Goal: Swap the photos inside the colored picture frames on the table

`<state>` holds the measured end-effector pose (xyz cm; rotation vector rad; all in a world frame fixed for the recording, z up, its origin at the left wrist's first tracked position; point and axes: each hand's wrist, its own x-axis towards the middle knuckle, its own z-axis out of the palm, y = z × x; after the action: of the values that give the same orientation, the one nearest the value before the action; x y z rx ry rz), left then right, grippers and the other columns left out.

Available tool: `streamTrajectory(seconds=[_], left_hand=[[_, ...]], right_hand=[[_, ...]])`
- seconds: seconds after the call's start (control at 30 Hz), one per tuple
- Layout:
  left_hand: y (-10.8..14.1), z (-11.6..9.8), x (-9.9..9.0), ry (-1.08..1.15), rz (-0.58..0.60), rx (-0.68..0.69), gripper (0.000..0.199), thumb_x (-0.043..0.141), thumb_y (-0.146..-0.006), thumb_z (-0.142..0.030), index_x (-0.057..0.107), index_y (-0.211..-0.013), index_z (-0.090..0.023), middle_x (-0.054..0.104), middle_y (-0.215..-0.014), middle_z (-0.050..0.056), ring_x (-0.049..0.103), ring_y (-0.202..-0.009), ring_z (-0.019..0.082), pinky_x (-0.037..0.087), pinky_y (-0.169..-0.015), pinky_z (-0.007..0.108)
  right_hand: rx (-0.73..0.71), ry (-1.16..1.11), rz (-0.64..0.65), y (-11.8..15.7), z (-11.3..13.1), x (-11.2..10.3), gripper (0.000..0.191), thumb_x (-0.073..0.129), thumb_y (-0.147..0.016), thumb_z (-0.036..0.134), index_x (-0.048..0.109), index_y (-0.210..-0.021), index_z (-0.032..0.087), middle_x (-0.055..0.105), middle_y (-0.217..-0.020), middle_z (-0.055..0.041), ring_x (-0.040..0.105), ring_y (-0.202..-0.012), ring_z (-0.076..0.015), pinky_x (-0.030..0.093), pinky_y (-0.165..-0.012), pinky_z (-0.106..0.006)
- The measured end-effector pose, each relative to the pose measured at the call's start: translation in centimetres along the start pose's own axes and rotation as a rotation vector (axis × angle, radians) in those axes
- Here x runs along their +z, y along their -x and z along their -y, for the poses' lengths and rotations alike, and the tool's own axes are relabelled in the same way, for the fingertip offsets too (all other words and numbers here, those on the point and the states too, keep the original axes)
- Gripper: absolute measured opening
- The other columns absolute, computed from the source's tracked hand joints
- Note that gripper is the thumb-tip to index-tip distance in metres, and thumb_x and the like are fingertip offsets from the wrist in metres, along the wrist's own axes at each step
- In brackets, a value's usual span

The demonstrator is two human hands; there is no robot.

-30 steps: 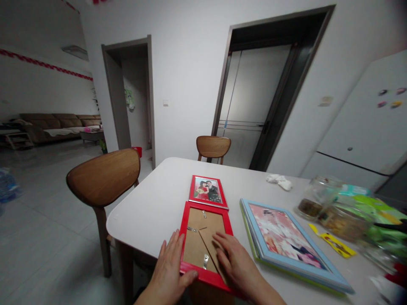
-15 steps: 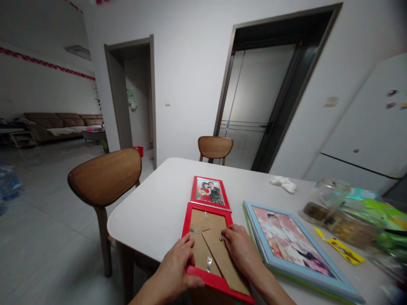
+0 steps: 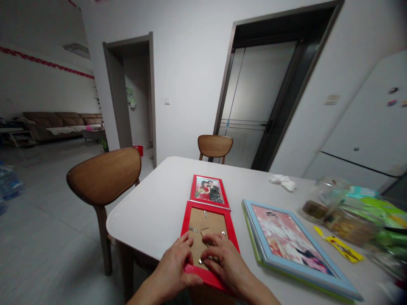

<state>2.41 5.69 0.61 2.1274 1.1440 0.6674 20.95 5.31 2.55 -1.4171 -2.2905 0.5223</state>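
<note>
A red photo frame (image 3: 186,218) lies face down at the near edge of the table, its brown backing board (image 3: 213,221) showing with small metal clips around it. My left hand (image 3: 174,263) grips the frame's lower left corner, thumb along the bottom rail and fingers on the left rail. Over the lower part of the backing, my right hand (image 3: 226,262) is curled, its fingertips at the bottom metal clip (image 3: 200,261). That hand covers most of the backing's stand flap. Touching the far end is a second red photo frame (image 3: 192,189), face up with a picture of a couple.
To the right lies a light blue picture frame (image 3: 254,220) on top of a green-edged one. Beyond it are a yellow packet (image 3: 345,249), glass jars (image 3: 322,199), green bags (image 3: 389,212) and a crumpled white tissue (image 3: 282,182). Wooden chairs (image 3: 106,176) stand at the table's left and far sides.
My right hand has moved left and down from the right-side clip to the bottom clip. My left hand keeps its hold on the frame corner.
</note>
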Motion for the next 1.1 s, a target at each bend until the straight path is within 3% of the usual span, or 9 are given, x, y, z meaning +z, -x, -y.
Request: streamTrajectory(seconds=[0.23, 0.5, 0.73, 0.83, 0.93, 1.1], left_hand=[[0.0, -0.2, -0.1, -0.001, -0.002, 0.051, 0.032, 0.075, -0.052, -0.036, 0.056, -0.071, -0.018, 0.049, -0.119, 0.013, 0.029, -0.121, 0.025, 0.029, -0.096, 0.036], [0.2, -0.7, -0.4, -0.013, 0.009, 0.037, 0.027, 0.072, -0.057, -0.036, 0.056, -0.069, -0.018, 0.046, -0.123, 0.011, 0.028, -0.121, 0.028, 0.03, -0.094, 0.036], [0.2, 0.3, 0.2, -0.014, -0.017, 0.048, 0.036, 0.075, -0.051, -0.041, 0.057, -0.073, -0.018, 0.05, -0.119, 0.012, 0.03, -0.12, 0.025, 0.028, -0.096, 0.036], [0.1, 0.8, 0.4, -0.014, -0.031, 0.07, 0.038, 0.074, -0.051, -0.044, 0.057, -0.074, -0.018, 0.05, -0.119, 0.012, 0.031, -0.12, 0.026, 0.029, -0.095, 0.038], [0.0, 1.0, 0.5, -0.015, -0.033, 0.055, 0.04, 0.074, -0.051, -0.045, 0.057, -0.074, -0.018, 0.048, -0.121, 0.013, 0.03, -0.12, 0.026, 0.03, -0.095, 0.037], [0.1, 0.8, 0.4, -0.007, -0.019, 0.044, 0.039, 0.073, -0.052, -0.045, 0.057, -0.075, -0.018, 0.046, -0.122, 0.013, 0.028, -0.121, 0.025, 0.031, -0.094, 0.037]], right_hand=[[0.058, 0.0, -0.111, -2.8, 0.2, 0.3, 0.025, 0.044, -0.075, 0.026, 0.062, -0.092, 0.02, 0.057, -0.098, -0.0066, 0.049, -0.092, -0.0161, 0.034, -0.082, -0.025], [0.167, 0.269, -0.206, -6.9, 0.6, 2.4, 0.022, 0.041, -0.078, 0.023, 0.062, -0.073, 0.018, 0.058, -0.08, -0.006, 0.051, -0.076, -0.0146, 0.034, -0.068, -0.023], [0.271, 0.355, -0.296, -7.2, -1.3, 1.7, 0.029, 0.037, -0.08, 0.028, 0.057, -0.096, 0.014, 0.058, -0.094, -0.0109, 0.047, -0.088, -0.0216, 0.031, -0.077, -0.032], [0.271, 0.353, -0.281, -7.4, -1.8, 1.5, 0.028, 0.039, -0.079, 0.026, 0.058, -0.097, 0.017, 0.059, -0.097, -0.0078, 0.047, -0.088, -0.0202, 0.031, -0.077, -0.03], [0.238, 0.327, -0.267, -7.5, -1.6, 1.6, 0.029, 0.039, -0.078, 0.024, 0.056, -0.102, 0.021, 0.059, -0.101, -0.0045, 0.047, -0.09, -0.0181, 0.032, -0.077, -0.027], [0.235, 0.271, -0.259, -5.8, -0.9, 0.7, 0.034, 0.04, -0.077, 0.028, 0.055, -0.106, 0.017, 0.055, -0.107, -0.0093, 0.047, -0.098, -0.0203, 0.032, -0.082, -0.029]])
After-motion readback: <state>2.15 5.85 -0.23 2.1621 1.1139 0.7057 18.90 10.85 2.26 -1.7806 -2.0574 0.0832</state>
